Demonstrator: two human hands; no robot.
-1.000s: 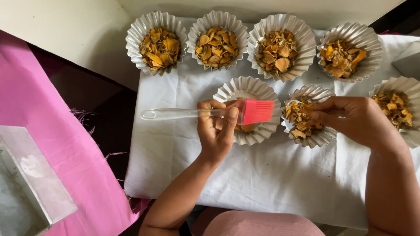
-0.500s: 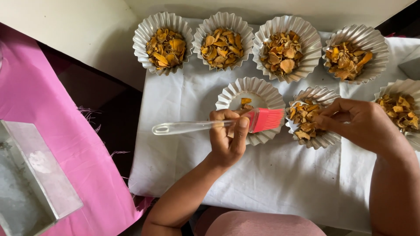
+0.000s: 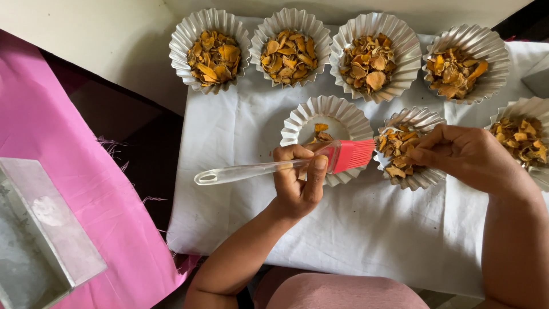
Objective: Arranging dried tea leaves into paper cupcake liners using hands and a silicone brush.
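Observation:
My left hand (image 3: 297,180) grips a silicone brush (image 3: 251,170) with a clear handle and a red head, held level over a fluted foil cup (image 3: 297,117) that holds only a few orange-yellow dried pieces. The brush head sits at that cup's right rim. My right hand (image 3: 472,157) rests with its fingers curled at the edge of a neighbouring foil cup (image 3: 426,117) filled with the same dried pieces; whether it pinches any pieces is hidden by the fingers.
Several more filled foil cups stand on the white cloth (image 3: 229,200): a row at the back (image 3: 214,54) (image 3: 291,48) (image 3: 372,57) (image 3: 466,63) and one at the right edge (image 3: 526,137). A pink cloth (image 3: 74,149) and a metal tin (image 3: 40,229) lie at the left.
The brush and my left hand have shifted slightly right and down relative to the near-empty cup. My right hand stays at the neighbouring cup.

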